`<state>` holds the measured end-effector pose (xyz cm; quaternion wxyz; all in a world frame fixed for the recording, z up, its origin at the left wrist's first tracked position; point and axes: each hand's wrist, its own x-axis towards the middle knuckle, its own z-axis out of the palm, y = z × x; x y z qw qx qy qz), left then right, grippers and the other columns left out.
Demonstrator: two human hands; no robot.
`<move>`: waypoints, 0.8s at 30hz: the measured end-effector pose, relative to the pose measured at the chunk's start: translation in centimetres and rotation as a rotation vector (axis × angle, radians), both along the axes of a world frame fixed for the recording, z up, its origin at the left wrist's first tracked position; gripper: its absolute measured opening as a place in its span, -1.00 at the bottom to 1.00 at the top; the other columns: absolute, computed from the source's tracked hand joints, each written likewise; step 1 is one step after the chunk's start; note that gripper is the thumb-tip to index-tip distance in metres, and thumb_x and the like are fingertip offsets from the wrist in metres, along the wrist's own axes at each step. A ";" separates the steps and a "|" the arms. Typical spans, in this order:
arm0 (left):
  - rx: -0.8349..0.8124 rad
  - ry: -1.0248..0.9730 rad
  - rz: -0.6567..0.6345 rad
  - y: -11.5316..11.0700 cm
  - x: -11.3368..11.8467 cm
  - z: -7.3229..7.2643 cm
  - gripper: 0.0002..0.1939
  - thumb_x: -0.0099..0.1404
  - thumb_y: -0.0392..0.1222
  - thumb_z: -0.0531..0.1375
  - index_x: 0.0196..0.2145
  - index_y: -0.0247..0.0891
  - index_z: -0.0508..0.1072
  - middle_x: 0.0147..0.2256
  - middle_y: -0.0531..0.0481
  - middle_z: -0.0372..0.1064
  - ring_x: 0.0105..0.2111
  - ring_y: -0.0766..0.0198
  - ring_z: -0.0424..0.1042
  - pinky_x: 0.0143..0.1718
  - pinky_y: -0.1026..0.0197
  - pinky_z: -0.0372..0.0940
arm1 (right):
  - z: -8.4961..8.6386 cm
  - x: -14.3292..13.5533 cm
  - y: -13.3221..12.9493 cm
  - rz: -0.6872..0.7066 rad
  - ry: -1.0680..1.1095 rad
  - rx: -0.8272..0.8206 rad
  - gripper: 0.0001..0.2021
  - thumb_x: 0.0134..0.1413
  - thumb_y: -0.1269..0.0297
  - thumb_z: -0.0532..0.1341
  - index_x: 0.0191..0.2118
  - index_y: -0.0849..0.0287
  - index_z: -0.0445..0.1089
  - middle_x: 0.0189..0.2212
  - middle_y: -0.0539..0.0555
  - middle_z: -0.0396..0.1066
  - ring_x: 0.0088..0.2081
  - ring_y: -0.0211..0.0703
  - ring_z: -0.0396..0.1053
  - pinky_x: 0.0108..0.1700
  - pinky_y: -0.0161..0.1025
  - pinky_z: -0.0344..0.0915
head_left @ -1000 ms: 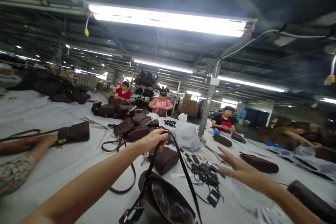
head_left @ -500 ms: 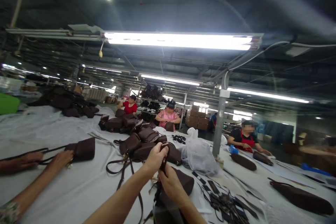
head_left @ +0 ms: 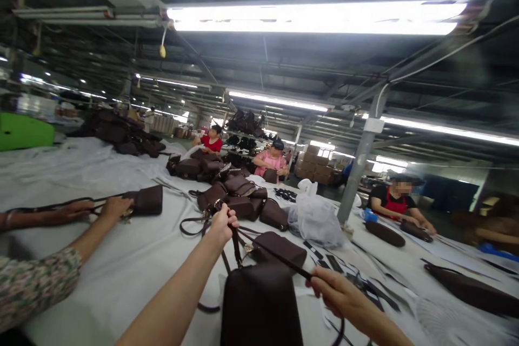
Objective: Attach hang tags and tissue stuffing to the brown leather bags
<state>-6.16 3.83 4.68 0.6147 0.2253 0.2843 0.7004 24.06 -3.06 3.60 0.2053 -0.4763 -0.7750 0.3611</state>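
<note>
A thin dark brown bag strap (head_left: 275, 253) runs stretched between my two hands. My left hand (head_left: 224, 223) is closed around one part of it, above a dark brown handbag (head_left: 261, 305) at the table's near side. Lower and to the right, my right hand (head_left: 330, 292) pinches the strap, and its loose end hangs below the fingers. A second brown bag (head_left: 278, 250) lies just behind the near one. Beyond my left hand rests a pile of brown bags (head_left: 239, 186) with looped straps and gold-coloured metal fittings.
At the left, a co-worker's hands (head_left: 115, 208) hold another brown bag (head_left: 149, 201). White plastic wrapping (head_left: 314, 219) sits by a grey post (head_left: 360, 173). Black straps and tags (head_left: 340, 265) lie right of the bags. Several people work across the white-covered table (head_left: 141, 275).
My hands, close together before, are now apart: the right moved right and down, drawing the strap out. The near bag shows more fully. The whole view has shifted.
</note>
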 end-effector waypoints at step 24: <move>0.064 0.517 -0.246 -5.0 3.6 -1.4 -0.70 0.05 -0.31 0.34 -0.56 -0.26 0.23 -0.74 0.28 0.05 -0.77 0.53 -0.04 -0.73 0.39 -0.17 | 4.0 -1.9 2.0 -0.310 -0.668 0.827 -0.77 0.29 0.30 0.01 -0.29 0.14 0.39 -0.36 0.13 0.52 -0.31 -0.03 0.48 -0.42 -0.26 0.12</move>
